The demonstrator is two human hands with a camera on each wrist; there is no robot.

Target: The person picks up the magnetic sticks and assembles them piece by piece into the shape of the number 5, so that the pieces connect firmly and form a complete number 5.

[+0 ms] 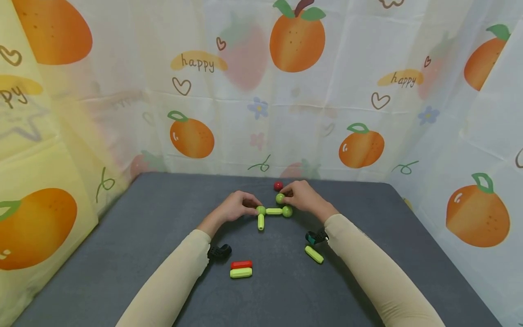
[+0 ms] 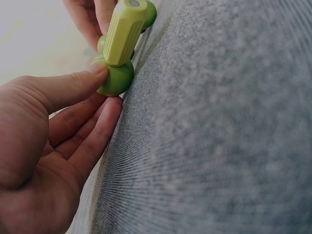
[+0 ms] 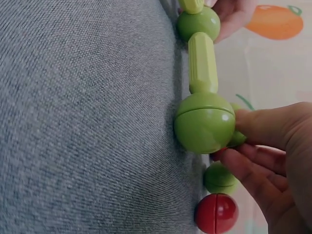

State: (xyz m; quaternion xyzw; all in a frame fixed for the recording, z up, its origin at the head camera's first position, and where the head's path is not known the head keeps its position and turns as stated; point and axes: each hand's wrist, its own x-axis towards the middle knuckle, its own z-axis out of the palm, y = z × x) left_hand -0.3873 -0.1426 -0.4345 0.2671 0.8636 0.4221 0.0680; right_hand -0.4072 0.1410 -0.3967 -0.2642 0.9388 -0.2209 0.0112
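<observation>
My left hand pinches a green ball between thumb and fingertips. From that ball one yellow-green stick points toward me. A second yellow-green stick runs right to another green ball. Just behind that end, my right hand pinches a separate green ball between thumb and fingers. A red ball lies beyond the fingertips. In the right wrist view, another green ball and a red ball sit beside the right fingers; the right hand hides them in the head view.
Nearer me on the grey tabletop, a red stick lies against a yellow-green stick. One more yellow-green stick lies by the right forearm. A fruit-printed curtain hangs around the table.
</observation>
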